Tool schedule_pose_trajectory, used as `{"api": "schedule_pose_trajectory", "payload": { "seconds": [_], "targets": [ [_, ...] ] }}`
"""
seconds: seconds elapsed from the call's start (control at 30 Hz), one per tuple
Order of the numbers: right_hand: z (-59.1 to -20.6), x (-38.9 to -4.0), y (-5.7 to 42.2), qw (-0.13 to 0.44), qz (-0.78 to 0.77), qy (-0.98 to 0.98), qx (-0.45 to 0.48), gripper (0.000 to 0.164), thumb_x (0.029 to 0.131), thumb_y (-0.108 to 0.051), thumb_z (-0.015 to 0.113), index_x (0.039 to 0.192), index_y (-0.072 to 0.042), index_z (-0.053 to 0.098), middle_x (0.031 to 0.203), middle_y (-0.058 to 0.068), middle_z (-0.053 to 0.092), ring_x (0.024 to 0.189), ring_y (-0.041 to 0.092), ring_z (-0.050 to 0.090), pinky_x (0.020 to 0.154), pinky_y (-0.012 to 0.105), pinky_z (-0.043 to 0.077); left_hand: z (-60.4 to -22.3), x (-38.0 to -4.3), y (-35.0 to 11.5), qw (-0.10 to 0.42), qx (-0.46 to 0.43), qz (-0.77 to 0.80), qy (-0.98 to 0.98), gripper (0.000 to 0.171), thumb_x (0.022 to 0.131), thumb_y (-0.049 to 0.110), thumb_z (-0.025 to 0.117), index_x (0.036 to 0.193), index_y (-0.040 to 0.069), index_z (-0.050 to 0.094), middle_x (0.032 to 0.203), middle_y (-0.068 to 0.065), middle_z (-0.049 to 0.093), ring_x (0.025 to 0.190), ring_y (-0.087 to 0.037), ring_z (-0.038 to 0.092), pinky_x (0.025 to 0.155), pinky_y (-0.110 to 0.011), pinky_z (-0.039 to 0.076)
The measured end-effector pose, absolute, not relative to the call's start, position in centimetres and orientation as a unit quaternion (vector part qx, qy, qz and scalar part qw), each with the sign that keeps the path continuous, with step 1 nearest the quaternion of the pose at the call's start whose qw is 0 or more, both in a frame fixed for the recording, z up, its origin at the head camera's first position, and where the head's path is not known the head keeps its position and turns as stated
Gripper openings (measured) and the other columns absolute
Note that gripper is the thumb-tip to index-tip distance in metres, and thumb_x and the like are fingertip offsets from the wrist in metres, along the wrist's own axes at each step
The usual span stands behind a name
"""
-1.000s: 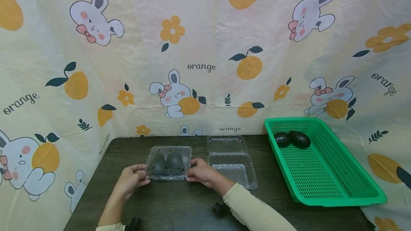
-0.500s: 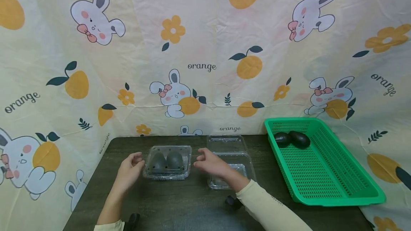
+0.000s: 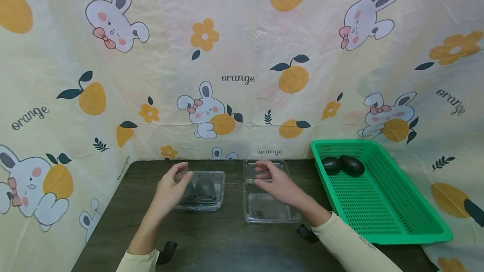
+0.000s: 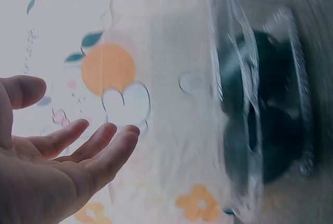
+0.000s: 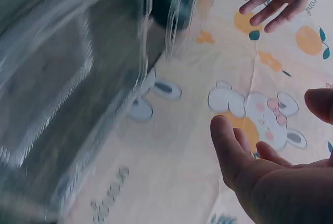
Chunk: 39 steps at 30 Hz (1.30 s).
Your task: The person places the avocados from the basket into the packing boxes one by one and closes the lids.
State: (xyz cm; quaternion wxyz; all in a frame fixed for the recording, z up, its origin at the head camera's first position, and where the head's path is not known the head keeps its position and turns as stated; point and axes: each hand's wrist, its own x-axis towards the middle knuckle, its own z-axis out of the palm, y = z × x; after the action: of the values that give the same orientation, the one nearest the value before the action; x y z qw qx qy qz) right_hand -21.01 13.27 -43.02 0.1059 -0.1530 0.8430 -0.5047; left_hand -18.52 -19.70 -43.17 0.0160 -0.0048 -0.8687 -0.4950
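Note:
A clear plastic clamshell box (image 3: pixel 220 192) stands closed on the dark table, with two dark green oval fruits, avocado-like (image 4: pixel 260 135), behind its plastic. My left hand (image 3: pixel 168 190) is raised with relaxed, parted fingers and overlaps the box's left side in the head view; nothing is in its grasp. To the right lies a second clear clamshell box (image 3: pixel 264 207), its lid (image 3: pixel 250 171) folded back, with no fruit inside. Bare-fingered and loosely bent, my right hand (image 3: pixel 280 184) hangs over this open box. The right wrist view also shows both hands holding nothing.
A green plastic basket (image 3: pixel 401 205) stands at the right of the table, two dark oval fruits (image 3: pixel 351 166) at its far left end. Behind the table (image 3: pixel 223 247) hangs a printed cloth (image 3: pixel 257 108) with rabbits and oranges.
Both hands have let go of the closed box and risen from its sides. The right hand has moved right over the open box; the left has moved up and slightly right.

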Motion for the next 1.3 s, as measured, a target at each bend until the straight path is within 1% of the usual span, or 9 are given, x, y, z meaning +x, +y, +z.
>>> {"api": "schedule_pose_trajectory", "payload": {
  "seconds": [0.1,0.2,0.3,0.43,0.53,0.7,0.93,1.13,1.3],
  "targets": [
    [-42.5,-20.7,14.8,0.079,-0.492,0.854,-0.148,0.055,0.102,-0.019,0.066,0.151,-0.008,0.044,0.145,0.015,0.055,0.129,0.032,0.059,0.106,0.048,0.054,-42.9,-18.8,-18.5,0.007,-0.017,-0.49,-0.871,0.05,0.109,0.03,0.053,0.153,0.008,0.045,0.152,-0.018,0.051,0.134,-0.037,0.057,0.101,-0.056,0.054],
    [-42.1,-20.4,16.6,0.054,-0.48,0.863,-0.149,0.054,0.101,-0.018,0.067,0.149,-0.007,0.045,0.145,0.016,0.055,0.13,0.035,0.059,0.106,0.05,0.054,-43.0,-19.1,-17.0,-0.001,-0.035,-0.49,-0.871,0.05,0.108,0.03,0.054,0.152,0.008,0.046,0.151,-0.018,0.052,0.132,-0.037,0.059,0.1,-0.054,0.055],
    [-41.8,-20.0,18.3,0.025,-0.462,0.872,-0.157,0.055,0.1,-0.017,0.069,0.148,-0.006,0.046,0.146,0.016,0.055,0.13,0.037,0.058,0.107,0.052,0.053,-43.3,-19.3,-15.6,-0.009,-0.052,-0.49,-0.87,0.051,0.107,0.029,0.057,0.151,0.006,0.047,0.15,-0.019,0.052,0.128,-0.038,0.061,0.097,-0.052,0.057],
    [-41.4,-19.3,20.3,-0.014,-0.439,0.883,-0.167,0.055,0.099,-0.015,0.07,0.148,-0.005,0.047,0.146,0.016,0.055,0.131,0.037,0.057,0.108,0.056,0.05,-43.9,-19.6,-13.7,-0.036,-0.063,-0.488,-0.87,0.052,0.106,0.027,0.06,0.151,0.005,0.047,0.149,-0.022,0.053,0.122,-0.037,0.065,0.092,-0.049,0.06],
    [-41.1,-19.0,21.7,-0.034,-0.42,0.891,-0.168,0.054,0.099,-0.016,0.07,0.147,-0.004,0.047,0.145,0.018,0.055,0.131,0.038,0.057,0.107,0.058,0.05,-44.6,-19.8,-12.7,-0.053,-0.069,-0.484,-0.87,0.053,0.106,0.028,0.06,0.15,0.004,0.048,0.148,-0.024,0.053,0.118,-0.035,0.067,0.089,-0.048,0.06],
    [-41.0,-19.0,24.2,-0.047,-0.388,0.907,-0.156,0.056,0.101,-0.022,0.069,0.148,-0.004,0.045,0.146,0.019,0.053,0.132,0.04,0.055,0.107,0.061,0.049,-45.6,-20.4,-11.7,-0.074,-0.08,-0.476,-0.873,0.056,0.104,0.032,0.061,0.149,0.0,0.048,0.143,-0.024,0.057,0.108,-0.032,0.068,0.083,-0.047,0.059],
    [-41.2,-19.7,27.5,-0.06,-0.346,0.926,-0.135,0.061,0.101,-0.026,0.069,0.151,-0.003,0.042,0.144,0.027,0.051,0.131,0.047,0.054,0.106,0.064,0.048,-47.0,-21.0,-10.5,-0.108,-0.07,-0.456,-0.881,0.061,0.104,0.031,0.061,0.149,-0.007,0.044,0.14,-0.029,0.058,0.127,-0.045,0.059,0.102,-0.06,0.052],
    [-41.7,-20.5,29.9,-0.067,-0.336,0.931,-0.129,0.06,0.101,-0.021,0.068,0.15,0.0,0.041,0.145,0.027,0.049,0.131,0.048,0.052,0.106,0.065,0.047,-47.7,-21.6,-9.2,-0.12,-0.07,-0.447,-0.883,0.063,0.103,0.028,0.062,0.148,-0.011,0.043,0.137,-0.033,0.058,0.127,-0.048,0.058,0.103,-0.062,0.051],
    [-41.8,-20.9,31.6,-0.042,-0.348,0.93,-0.111,0.063,0.104,-0.028,0.063,0.153,0.002,0.036,0.15,0.03,0.043,0.134,0.05,0.048,0.109,0.066,0.043,-48.5,-22.0,-8.4,-0.13,-0.078,-0.446,-0.882,0.064,0.102,0.026,0.064,0.146,-0.014,0.043,0.135,-0.035,0.059,0.119,-0.048,0.063,0.102,-0.061,0.052]
  ]
}}
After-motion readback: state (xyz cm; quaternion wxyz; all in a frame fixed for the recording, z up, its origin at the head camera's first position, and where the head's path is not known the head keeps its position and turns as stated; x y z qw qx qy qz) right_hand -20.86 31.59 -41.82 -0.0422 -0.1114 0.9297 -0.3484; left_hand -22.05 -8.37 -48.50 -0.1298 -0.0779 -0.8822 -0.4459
